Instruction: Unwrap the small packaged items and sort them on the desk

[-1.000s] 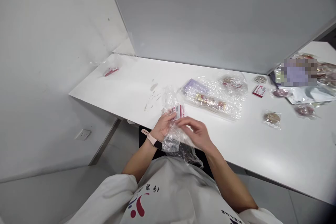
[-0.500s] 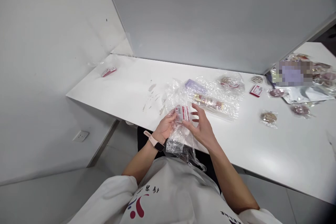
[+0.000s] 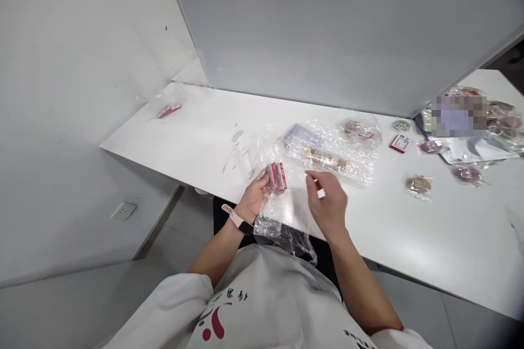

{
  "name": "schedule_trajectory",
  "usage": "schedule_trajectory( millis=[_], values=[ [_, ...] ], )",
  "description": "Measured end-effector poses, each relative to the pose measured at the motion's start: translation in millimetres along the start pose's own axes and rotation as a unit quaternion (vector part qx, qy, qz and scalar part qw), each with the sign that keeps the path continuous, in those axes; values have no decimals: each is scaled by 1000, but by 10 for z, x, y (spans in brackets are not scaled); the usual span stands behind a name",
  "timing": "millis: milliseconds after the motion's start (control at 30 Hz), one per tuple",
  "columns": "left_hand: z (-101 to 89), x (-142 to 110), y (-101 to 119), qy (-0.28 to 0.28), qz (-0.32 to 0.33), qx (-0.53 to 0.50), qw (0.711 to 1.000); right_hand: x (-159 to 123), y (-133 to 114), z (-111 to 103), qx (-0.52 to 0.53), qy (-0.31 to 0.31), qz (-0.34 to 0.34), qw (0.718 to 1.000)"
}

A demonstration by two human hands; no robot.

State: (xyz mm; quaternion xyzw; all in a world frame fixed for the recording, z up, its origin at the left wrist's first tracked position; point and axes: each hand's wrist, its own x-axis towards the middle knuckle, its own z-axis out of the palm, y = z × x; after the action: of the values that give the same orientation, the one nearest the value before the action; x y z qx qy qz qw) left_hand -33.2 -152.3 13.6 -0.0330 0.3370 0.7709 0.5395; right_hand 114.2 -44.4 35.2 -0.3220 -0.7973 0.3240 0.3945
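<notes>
My left hand is closed round a small red and white box, held just over the table's near edge. Crinkled clear plastic wrap surrounds the box and hangs down towards my lap. To the right of the box, my right hand has its thumb and forefinger pinched together. Clear film runs close to these fingertips, but I cannot make out whether they grip it. Beyond the hands lie a purple packet and a long gold and red package in clear plastic.
On the white table a second red and white box lies to the right, near several wrapped round items, one of them brown. Red and white packs lie far left. A grey partition bounds the back; bags pile up at right.
The box has turned in my left hand, showing a redder face. My right hand has moved right, away from the box, and its spread fingers have closed into a pinch.
</notes>
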Motion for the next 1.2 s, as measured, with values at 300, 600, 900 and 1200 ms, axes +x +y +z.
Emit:
schedule_trajectory(
  millis=[300,600,900,1200],
  values=[
    [41,35,-6,57,191,271,942,-117,-64,379,172,-179,114,962],
    [-107,101,164,37,187,365,911,-125,86,518,186,-212,59,958],
    [-53,197,249,41,178,504,844,-180,192,493,96,-238,13,966],
    [-12,109,652,13,74,222,972,-197,330,227,-36,-194,25,980]
  ],
)
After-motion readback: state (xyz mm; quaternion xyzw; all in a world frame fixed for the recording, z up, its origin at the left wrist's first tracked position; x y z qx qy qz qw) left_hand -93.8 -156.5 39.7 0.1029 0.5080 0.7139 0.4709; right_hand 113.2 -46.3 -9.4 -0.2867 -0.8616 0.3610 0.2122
